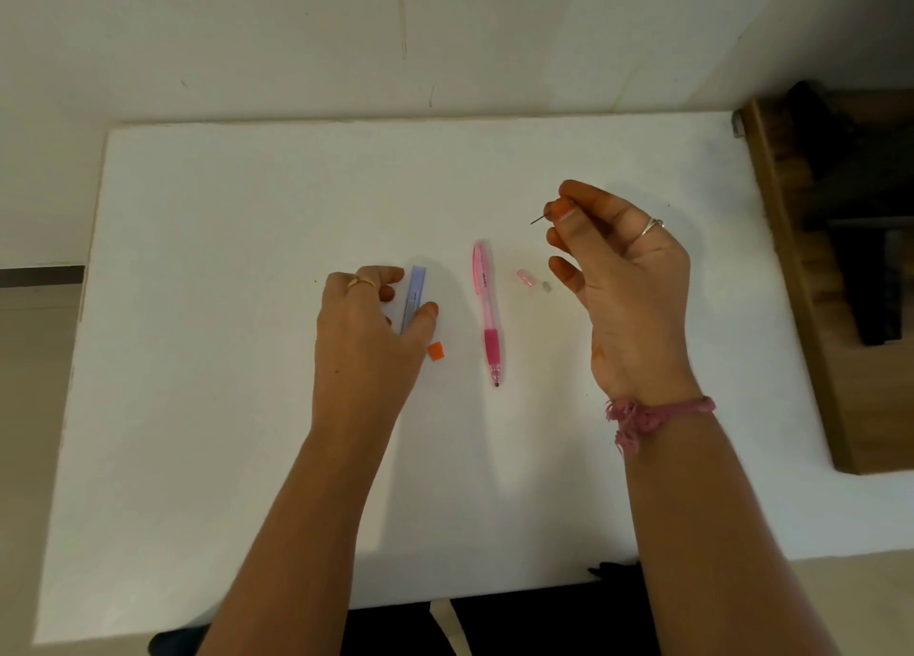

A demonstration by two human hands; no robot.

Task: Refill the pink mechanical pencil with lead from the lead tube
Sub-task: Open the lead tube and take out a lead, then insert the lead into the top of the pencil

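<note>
The pink mechanical pencil (487,309) lies lengthwise in the middle of the white table (247,210), tip toward me. Its small pink cap (525,278) and a grey eraser (546,286) lie just right of it. My left hand (366,329) holds the pale blue lead tube (414,294) between thumb and fingers, down on the table left of the pencil. An orange tube cap (435,350) lies beside my left thumb. My right hand (618,269) is raised to the right of the pencil and pinches a thin dark lead (539,219) between thumb and forefinger.
A brown wooden piece of furniture (811,279) stands against the table's right edge. A pale wall runs along the far edge. The near table edge is right in front of my body.
</note>
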